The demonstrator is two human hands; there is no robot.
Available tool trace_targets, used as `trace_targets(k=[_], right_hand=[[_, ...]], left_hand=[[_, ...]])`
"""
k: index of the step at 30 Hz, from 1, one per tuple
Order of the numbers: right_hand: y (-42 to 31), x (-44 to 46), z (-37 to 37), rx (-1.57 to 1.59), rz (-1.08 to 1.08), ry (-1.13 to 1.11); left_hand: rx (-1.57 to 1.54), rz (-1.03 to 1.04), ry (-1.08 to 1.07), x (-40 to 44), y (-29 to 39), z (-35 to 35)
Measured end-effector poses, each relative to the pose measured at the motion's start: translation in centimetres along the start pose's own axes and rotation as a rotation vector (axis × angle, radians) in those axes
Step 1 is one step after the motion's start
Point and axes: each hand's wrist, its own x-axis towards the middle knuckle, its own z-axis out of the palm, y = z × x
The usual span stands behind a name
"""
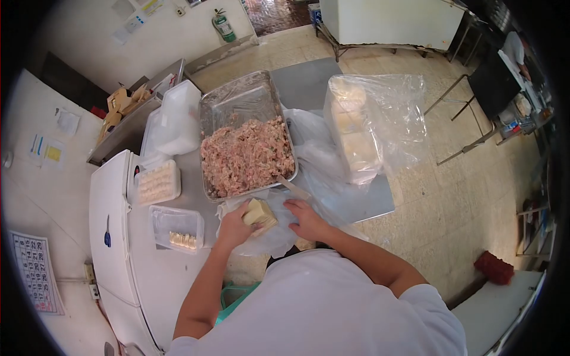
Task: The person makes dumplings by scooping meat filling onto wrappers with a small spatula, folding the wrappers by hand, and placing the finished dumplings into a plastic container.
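My left hand (236,224) grips the left side of a stack of pale yellow wrappers (260,216), which rests on a crumpled plastic sheet (279,240) near the table's front edge. To the right of the stack, my right hand (306,219) has its fingers apart and holds nothing. Just beyond both hands is a metal tray (206,127) of ground meat mixture (246,155). A flat utensil (293,188) leans at the tray's near right corner. Left of my left hand, a clear container (160,221) holds a short row of filled pieces (183,240).
A fuller container (158,183) and white plastic boxes (178,118) stand left of the tray. A bag of wrapper stacks (355,133) lies to the right. Beyond are a chair (490,86) and, far right, a person's arm (523,70).
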Motion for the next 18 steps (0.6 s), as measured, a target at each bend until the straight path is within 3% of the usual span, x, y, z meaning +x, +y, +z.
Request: trace_targets(k=[5, 12, 18], right_hand=[[0.0, 0.0, 0.0, 0.005, -0.003, -0.003], [-0.2, 0.1, -0.1, 0.015, 0.011, 0.013], [0.0, 0.2, 0.5, 0.051, 0.057, 0.021]], left_hand=[[-0.227, 0.063, 0.043, 0.7, -4.7, 0.4], [-0.346, -0.086, 0.079, -1.4, -1.6, -1.0], [-0.035, 0.257, 0.259, -1.8, -3.1, 1.7]])
